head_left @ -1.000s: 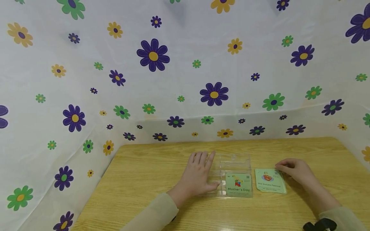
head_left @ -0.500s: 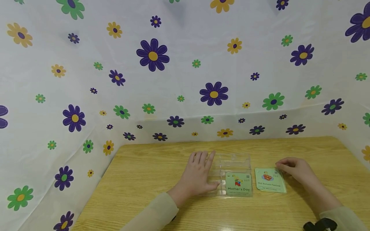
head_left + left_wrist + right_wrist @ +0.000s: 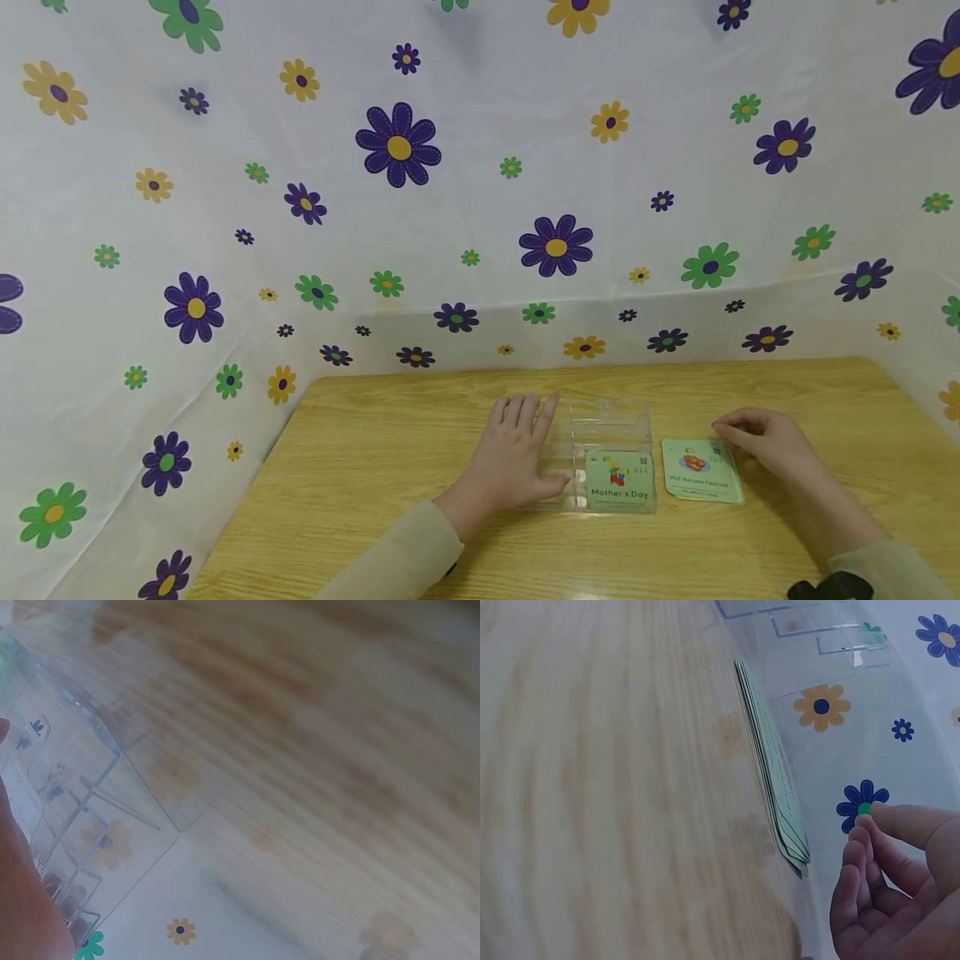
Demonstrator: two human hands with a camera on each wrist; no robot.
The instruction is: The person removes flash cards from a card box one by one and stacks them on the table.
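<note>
Flowered cloth hangs behind a wooden desk [image 3: 390,450], where a clear plastic box [image 3: 600,433] holds a green "Mother's Day" card [image 3: 618,479] at its near end. Left hand [image 3: 517,454] lies flat with fingers straight against the box's left side. Right hand [image 3: 768,442], fingers curled with thumb and forefinger pinched together, sits just right of a small stack of green cards [image 3: 701,471] lying beside the box, at its far corner.
</note>
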